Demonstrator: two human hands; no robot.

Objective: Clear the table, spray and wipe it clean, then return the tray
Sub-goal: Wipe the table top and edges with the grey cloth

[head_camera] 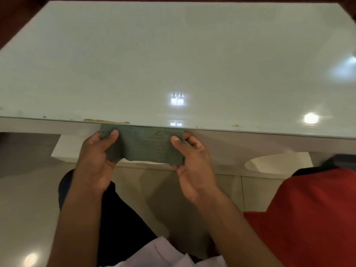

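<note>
A grey-green cloth (143,144) is stretched flat between both my hands, just below the near edge of the white glass-topped table (173,54). My left hand (96,157) pinches its left end with the thumb on top. My right hand (192,160) pinches its right end the same way. The cloth's top edge meets the table's rim. Yellowish smears (100,121) and small specks lie along the near rim of the glass. No tray or spray bottle is in view.
A red seat (308,218) stands at the lower right beside me. Under the tabletop a white base (269,164) shows, with glossy floor tiles (25,209) below. Dark red-brown surroundings border the table's far edge.
</note>
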